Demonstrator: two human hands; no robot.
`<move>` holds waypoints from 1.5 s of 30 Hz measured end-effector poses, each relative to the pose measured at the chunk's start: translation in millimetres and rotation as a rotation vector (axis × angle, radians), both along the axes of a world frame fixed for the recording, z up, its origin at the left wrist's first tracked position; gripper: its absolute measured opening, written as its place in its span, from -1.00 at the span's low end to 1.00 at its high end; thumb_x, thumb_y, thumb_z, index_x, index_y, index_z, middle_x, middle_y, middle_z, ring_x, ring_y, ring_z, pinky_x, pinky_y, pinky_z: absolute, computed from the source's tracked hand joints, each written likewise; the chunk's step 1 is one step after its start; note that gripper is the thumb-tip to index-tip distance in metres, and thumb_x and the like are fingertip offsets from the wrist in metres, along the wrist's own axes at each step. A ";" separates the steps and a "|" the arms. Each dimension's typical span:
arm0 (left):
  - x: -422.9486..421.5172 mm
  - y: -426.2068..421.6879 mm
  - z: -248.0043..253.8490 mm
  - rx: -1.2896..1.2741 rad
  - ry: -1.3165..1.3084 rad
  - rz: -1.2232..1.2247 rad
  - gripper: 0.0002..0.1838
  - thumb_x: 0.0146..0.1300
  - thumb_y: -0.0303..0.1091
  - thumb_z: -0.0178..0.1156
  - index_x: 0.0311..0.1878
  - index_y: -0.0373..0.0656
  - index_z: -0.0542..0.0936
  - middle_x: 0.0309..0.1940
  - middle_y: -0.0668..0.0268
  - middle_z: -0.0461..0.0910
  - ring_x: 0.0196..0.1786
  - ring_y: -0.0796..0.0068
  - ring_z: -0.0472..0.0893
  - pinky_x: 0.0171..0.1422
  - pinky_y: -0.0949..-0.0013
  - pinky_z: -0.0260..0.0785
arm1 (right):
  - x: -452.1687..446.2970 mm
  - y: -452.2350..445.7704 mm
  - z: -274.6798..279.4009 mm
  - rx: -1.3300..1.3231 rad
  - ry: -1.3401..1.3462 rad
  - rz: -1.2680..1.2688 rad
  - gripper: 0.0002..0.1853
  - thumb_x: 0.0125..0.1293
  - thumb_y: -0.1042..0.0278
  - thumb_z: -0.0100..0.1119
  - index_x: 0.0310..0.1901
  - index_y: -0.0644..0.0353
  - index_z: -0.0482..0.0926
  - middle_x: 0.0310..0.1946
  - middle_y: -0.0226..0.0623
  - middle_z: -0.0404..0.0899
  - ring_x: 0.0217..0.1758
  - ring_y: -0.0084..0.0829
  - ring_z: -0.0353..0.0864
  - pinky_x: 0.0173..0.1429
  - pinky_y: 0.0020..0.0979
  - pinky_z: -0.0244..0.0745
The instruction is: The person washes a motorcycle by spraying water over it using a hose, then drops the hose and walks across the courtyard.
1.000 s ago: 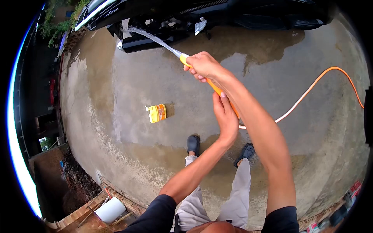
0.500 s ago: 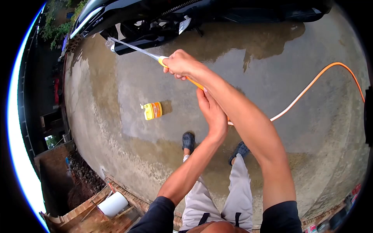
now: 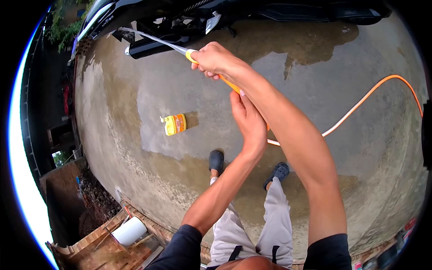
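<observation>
My right hand (image 3: 215, 59) is closed around the yellow nozzle end (image 3: 191, 56) of an orange and white hose (image 3: 346, 115). A jet of water (image 3: 157, 39) shoots from it to the upper left, toward the end of a black motorbike (image 3: 180, 22) near its exhaust muffler (image 3: 150, 47). Lower down, my left hand (image 3: 250, 120) wraps round the orange hose below the right forearm, its grip partly hidden. On the concrete to the left stands a yellow jug (image 3: 174, 124) with an orange label and a white pump top.
The concrete floor (image 3: 180, 180) has wet patches. The hose curves off to the right. A white cylinder (image 3: 129, 231) lies by a brick edge at lower left, near a dark heap (image 3: 96, 198). My feet in dark clogs (image 3: 216, 160) are below the hands.
The water jet has shifted upward, from the muffler's end to the part above it. My right hand has risen slightly. Both hands keep their hold on the hose.
</observation>
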State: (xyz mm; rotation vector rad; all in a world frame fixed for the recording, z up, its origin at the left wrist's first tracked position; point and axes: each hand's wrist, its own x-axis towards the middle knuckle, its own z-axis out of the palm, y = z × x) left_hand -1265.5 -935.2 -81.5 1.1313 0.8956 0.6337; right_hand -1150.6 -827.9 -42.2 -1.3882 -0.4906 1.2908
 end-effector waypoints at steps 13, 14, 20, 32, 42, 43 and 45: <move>-33.7 11.9 7.5 -0.022 0.097 0.066 -0.73 0.65 -0.16 -0.23 -0.09 -0.13 0.36 -0.37 0.48 0.36 -0.30 0.74 0.31 -0.20 0.48 0.25 | -41.6 14.5 -19.2 -0.101 0.041 -0.023 -0.67 0.41 0.19 -0.01 -0.32 0.32 0.56 -0.61 -0.48 0.38 -0.70 -0.66 0.24 -0.63 -0.50 0.14; -40.1 11.7 10.7 -0.018 0.086 0.070 -0.73 0.65 -0.16 -0.23 -0.09 -0.13 0.36 -0.37 0.48 0.36 -0.30 0.74 0.31 -0.20 0.48 0.25 | -47.0 13.0 -16.4 -0.095 0.051 -0.036 -0.67 0.41 0.19 -0.01 -0.32 0.32 0.56 -0.60 -0.48 0.38 -0.70 -0.66 0.24 -0.63 -0.50 0.14; -111.0 15.5 3.8 -0.004 0.158 0.041 -0.71 0.66 -0.17 -0.24 -0.02 -0.17 0.39 -0.32 0.45 0.39 -0.28 0.72 0.34 -0.15 0.45 0.29 | -109.4 13.1 -21.6 -0.100 0.061 -0.166 -0.70 0.35 0.20 0.04 -0.42 0.24 0.58 -0.72 -0.38 0.42 -0.71 -0.56 0.39 -0.62 -0.39 0.22; -381.8 130.8 -8.7 -0.065 0.006 0.038 -0.67 0.65 -0.21 -0.20 0.12 -0.26 0.45 -0.20 0.40 0.47 -0.15 0.65 0.39 0.00 0.47 0.32 | -373.0 111.2 -31.4 -0.007 0.138 -0.451 -0.71 0.48 0.26 -0.04 -0.33 0.26 0.54 -0.64 -0.48 0.40 -0.72 -0.67 0.31 -0.67 -0.53 0.14; -571.5 230.7 -110.7 -0.119 -0.174 -0.050 -0.69 0.64 -0.25 -0.20 0.08 -0.26 0.45 -0.41 0.44 0.37 -0.37 0.65 0.33 -0.24 0.49 0.27 | -569.1 192.1 -114.3 0.015 -0.026 -0.583 -0.74 0.55 0.25 -0.12 -0.24 0.21 0.48 -0.59 -0.46 0.34 -0.72 -0.66 0.24 -0.64 -0.54 0.15; -579.3 236.0 -133.5 -0.109 -0.183 -0.099 -0.70 0.64 -0.26 -0.21 0.09 -0.24 0.45 -0.41 0.43 0.39 -0.38 0.63 0.35 -0.24 0.47 0.28 | -574.8 194.8 -132.4 0.065 -0.035 -0.607 -0.73 0.56 0.24 -0.11 -0.26 0.21 0.47 -0.59 -0.46 0.35 -0.72 -0.66 0.27 -0.64 -0.54 0.16; -585.6 242.2 -178.8 -0.095 -0.226 -0.118 -0.71 0.63 -0.27 -0.20 0.10 -0.24 0.45 -0.41 0.42 0.39 -0.39 0.62 0.35 -0.25 0.46 0.28 | -581.9 195.7 -166.9 0.104 -0.078 -0.600 -0.73 0.56 0.25 -0.13 -0.25 0.21 0.47 -0.59 -0.46 0.35 -0.72 -0.66 0.26 -0.64 -0.53 0.16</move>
